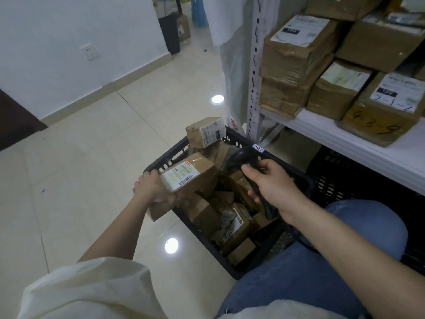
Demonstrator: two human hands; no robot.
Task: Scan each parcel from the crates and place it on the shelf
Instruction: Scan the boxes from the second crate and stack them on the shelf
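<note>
A parcel storeroom or small courier pick-up point is shown. A white metal shelf (358,137) on a perforated upright (255,72) is stacked with taped cardboard boxes (296,54), each marked with a shipping label, and one hand-numbered box (381,116) is seen at its edge. A black plastic crate (232,261) filled with more labelled parcels is set on the glossy tiled floor (87,157). A black handheld scanner (243,157) is held above it. Plain white walls (69,42) are seen behind.

We note a glossy cream tiled floor (96,157), a white wall (76,31) with socket (89,50) far left.
</note>
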